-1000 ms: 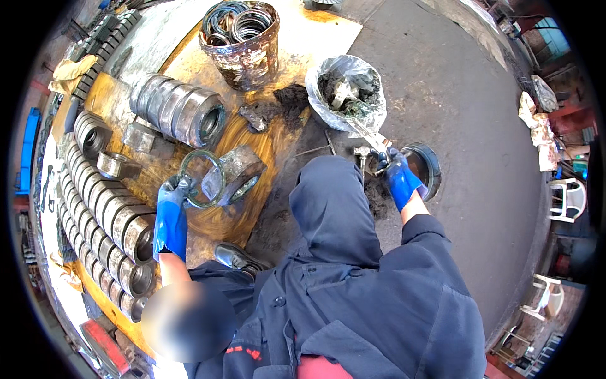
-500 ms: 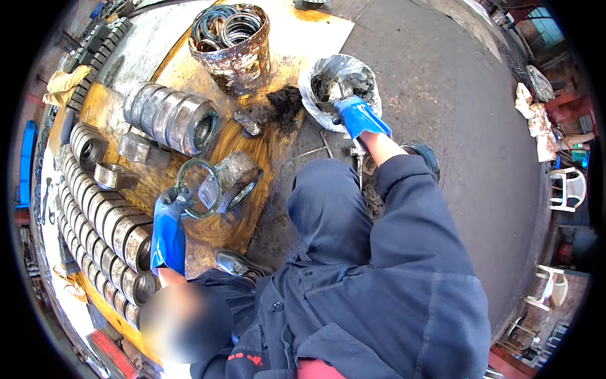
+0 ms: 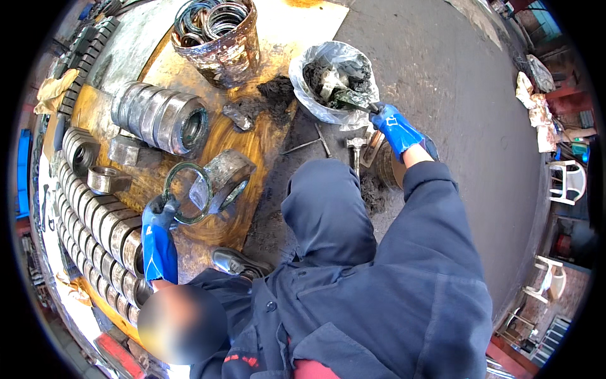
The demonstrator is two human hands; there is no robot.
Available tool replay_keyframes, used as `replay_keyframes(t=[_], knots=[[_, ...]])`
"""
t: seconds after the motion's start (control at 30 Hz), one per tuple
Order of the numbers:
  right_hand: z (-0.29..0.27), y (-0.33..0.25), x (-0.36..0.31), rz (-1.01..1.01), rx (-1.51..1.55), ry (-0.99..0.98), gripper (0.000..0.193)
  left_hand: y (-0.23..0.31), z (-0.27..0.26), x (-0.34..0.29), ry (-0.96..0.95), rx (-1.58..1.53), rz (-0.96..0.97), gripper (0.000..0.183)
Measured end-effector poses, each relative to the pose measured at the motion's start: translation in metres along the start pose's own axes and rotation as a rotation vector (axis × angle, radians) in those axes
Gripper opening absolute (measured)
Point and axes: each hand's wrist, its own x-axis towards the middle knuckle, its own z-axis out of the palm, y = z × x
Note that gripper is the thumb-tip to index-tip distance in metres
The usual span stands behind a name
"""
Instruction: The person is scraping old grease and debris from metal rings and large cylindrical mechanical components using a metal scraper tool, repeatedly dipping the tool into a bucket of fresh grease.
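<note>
My left hand (image 3: pixel 159 218), in a blue glove, grips a dark greenish metal ring (image 3: pixel 197 166) and holds it up beside a thick metal collar (image 3: pixel 230 174) on the stained board. My right hand (image 3: pixel 396 129), also blue-gloved, is closed round the dark handle of a tool (image 3: pixel 361 107) that looks like a spatula. Its far end reaches into a tub lined with clear plastic (image 3: pixel 300 101), over dark, thick grease (image 3: pixel 315 74). A whitish lump lies in the grease. The tool's tip is partly lost against the dark grease.
A grimy bucket (image 3: pixel 246 54) of rings stands at the far left. Thick metal collars (image 3: pixel 164 117) and long rows of smaller ones (image 3: pixel 120 218) lie on the board. A hammer (image 3: pixel 356 148) and a thin metal rod tool (image 3: pixel 325 140) lie before my knee; white chairs (image 3: pixel 568 183) stand right.
My right hand has drawn back from above the tub toward the right and nearer me, exposing the tool. My left hand still holds the ring, slightly farther left and lower in view.
</note>
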Motion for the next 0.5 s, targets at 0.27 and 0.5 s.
replay_keyframes(t=[0.27, 0.5], knots=[[0.043, 0.044, 0.032, 0.631, 0.994, 0.016, 0.012, -0.01, -0.005, -0.001, 0.056, -0.023, -0.053, 0.026], [0.061, 0.081, -0.004, 0.738, 1.961, 0.139, 0.016, -0.008, 0.007, -0.001, 0.1, -0.177, -0.086, 0.024]])
